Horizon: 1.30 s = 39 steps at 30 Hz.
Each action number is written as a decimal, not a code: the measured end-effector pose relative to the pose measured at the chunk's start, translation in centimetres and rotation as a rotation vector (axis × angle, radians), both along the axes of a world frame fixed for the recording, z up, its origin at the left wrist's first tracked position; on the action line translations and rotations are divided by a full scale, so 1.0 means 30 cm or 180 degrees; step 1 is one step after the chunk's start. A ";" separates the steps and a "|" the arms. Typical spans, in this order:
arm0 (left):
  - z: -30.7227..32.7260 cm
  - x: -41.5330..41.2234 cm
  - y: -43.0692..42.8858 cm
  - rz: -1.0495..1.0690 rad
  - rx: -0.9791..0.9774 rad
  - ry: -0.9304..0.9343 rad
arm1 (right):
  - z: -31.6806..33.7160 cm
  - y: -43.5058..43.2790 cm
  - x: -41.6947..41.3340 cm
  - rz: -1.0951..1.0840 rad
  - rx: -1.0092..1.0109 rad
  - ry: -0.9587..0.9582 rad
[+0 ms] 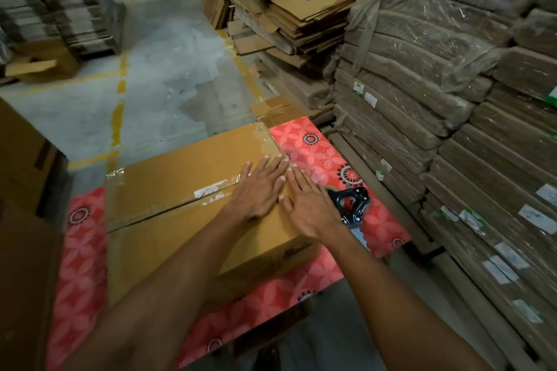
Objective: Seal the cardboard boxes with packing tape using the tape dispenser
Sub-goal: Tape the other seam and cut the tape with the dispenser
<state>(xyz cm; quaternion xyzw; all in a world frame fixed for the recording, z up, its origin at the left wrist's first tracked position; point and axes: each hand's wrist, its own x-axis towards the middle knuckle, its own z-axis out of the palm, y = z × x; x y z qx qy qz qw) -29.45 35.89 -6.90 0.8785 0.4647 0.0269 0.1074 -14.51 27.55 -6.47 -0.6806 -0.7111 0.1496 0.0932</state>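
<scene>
Together the left hand [258,191] and the right hand [310,207] lie palm down with fingers straight and spread, side by side with their thumbs almost touching, pressing flat and holding nothing. Beneath them is the right end of a closed brown cardboard box [180,238]; the left hand's palm covers the centre seam, while the right hand's fingers run along the end edge just beside it. A strip of glossy clear packing tape [211,187] runs from under the left hand along the seam away to the far left edge, where it folds over the corner. Just right of the right hand, partly hidden behind its knuckles, a black tape dispenser [351,204] lies apart from the box on a red flower-patterned table cover [313,144], which carries the box as well. Farther right stand tall stacks of plastic-wrapped flat cardboard bundles [422,105] with small white labels. Beyond the fingertips, a loose pile of flattened brown cartons [301,12] sits next to a grey concrete floor [162,69] marked with worn yellow lines. Far left of the hands is another brown cardboard carton [24,144].
</scene>
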 end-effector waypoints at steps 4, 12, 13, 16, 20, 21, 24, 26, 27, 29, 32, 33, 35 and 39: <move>0.001 0.005 -0.011 0.0170 -0.0032 0.0121 | -0.027 -0.119 0.004 -0.0048 0.0482 -0.0140; 0.023 0.031 -0.042 0.0459 -0.0171 0.0177 | -0.153 -0.362 -0.101 -0.1001 0.0676 0.1148; 0.023 0.032 -0.047 0.0500 -0.0161 0.0180 | -0.154 -0.359 -0.121 -0.1068 0.0708 0.1349; 0.014 0.012 -0.063 0.0541 -0.0160 0.0140 | -0.147 -0.347 -0.172 -0.1356 0.0717 0.1742; 0.002 -0.028 -0.103 0.0587 -0.0033 -0.0031 | -0.127 -0.353 -0.245 -0.1732 0.0709 0.2341; 0.001 -0.037 -0.115 0.0599 -0.0032 -0.0050 | -0.124 -0.354 -0.256 -0.1765 0.0710 0.2405; 0.002 -0.068 -0.148 0.0527 -0.0025 0.0025 | -0.140 -0.342 -0.265 -0.1813 0.0724 0.2407; 0.004 -0.094 -0.171 0.0500 -0.0007 0.0044 | -0.151 -0.333 -0.259 -0.1772 0.0766 0.2326; 0.004 -0.110 -0.183 0.0511 0.0002 0.0036 | -0.158 -0.324 -0.254 -0.1708 0.0793 0.2276; 0.004 -0.148 -0.217 0.0562 -0.0009 0.0012 | -0.167 -0.302 -0.243 -0.1614 0.0781 0.2214; 0.002 -0.225 -0.293 0.0699 0.0031 0.0005 | -0.170 -0.273 -0.236 -0.1604 0.0749 0.2183; 0.001 -0.258 -0.325 0.0772 0.0054 0.0000 | -0.166 -0.268 -0.240 -0.1614 0.0727 0.2180; 0.002 -0.329 -0.397 0.0923 0.0109 0.0013 | -0.159 -0.265 -0.252 -0.1675 0.0615 0.2199; -0.002 -0.468 -0.523 0.1060 0.0310 0.0270 | -0.156 -0.266 -0.262 -0.1871 0.0442 0.2196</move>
